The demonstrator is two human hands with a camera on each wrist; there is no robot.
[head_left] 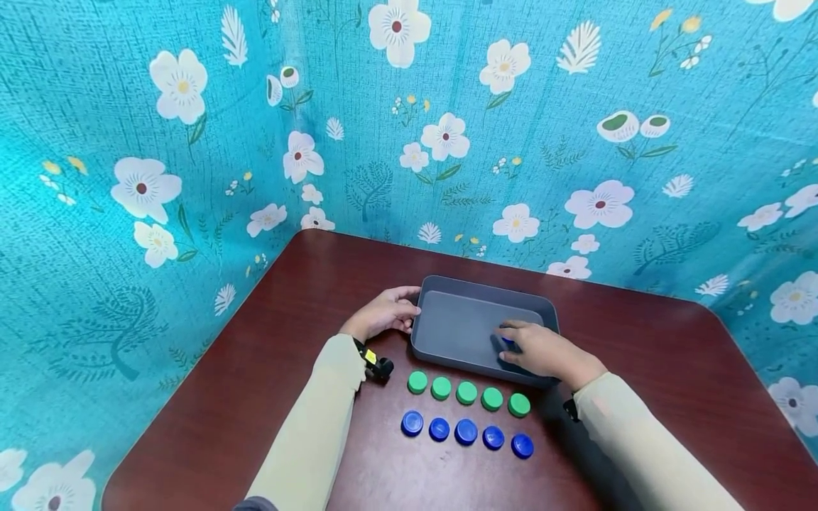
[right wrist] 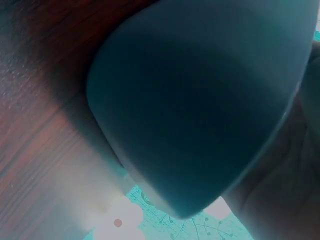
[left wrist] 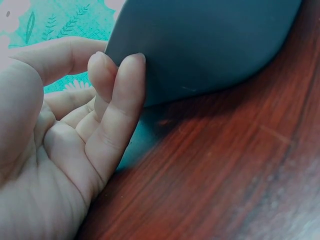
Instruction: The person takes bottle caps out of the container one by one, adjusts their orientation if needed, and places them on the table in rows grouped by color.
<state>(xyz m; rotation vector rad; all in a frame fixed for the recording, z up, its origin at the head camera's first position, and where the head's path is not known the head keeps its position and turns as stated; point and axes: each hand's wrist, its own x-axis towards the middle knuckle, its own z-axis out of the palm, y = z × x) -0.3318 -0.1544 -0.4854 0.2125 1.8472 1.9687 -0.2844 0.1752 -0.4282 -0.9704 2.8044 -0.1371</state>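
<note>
A grey rectangular tray (head_left: 469, 326) lies on the dark red table. At its left end my left hand (head_left: 390, 312) holds the wall; in the left wrist view the fingertips (left wrist: 131, 75) press on the tray's outer side. My right hand (head_left: 540, 348) reaches over the right end into the tray. A blue bottle cap (head_left: 508, 338) shows between its fingers, mostly hidden by them. In the right wrist view the tray's outer wall (right wrist: 190, 110) covers the fingers. In front of the tray sit a row of green bottle caps (head_left: 466, 392) and a row of blue bottle caps (head_left: 466, 431).
The wooden table (head_left: 255, 397) reaches out to both sides. A blue flowered curtain (head_left: 383, 142) hangs behind it and along the left. A small black camera (head_left: 382, 367) with a yellow label is strapped to the left wrist.
</note>
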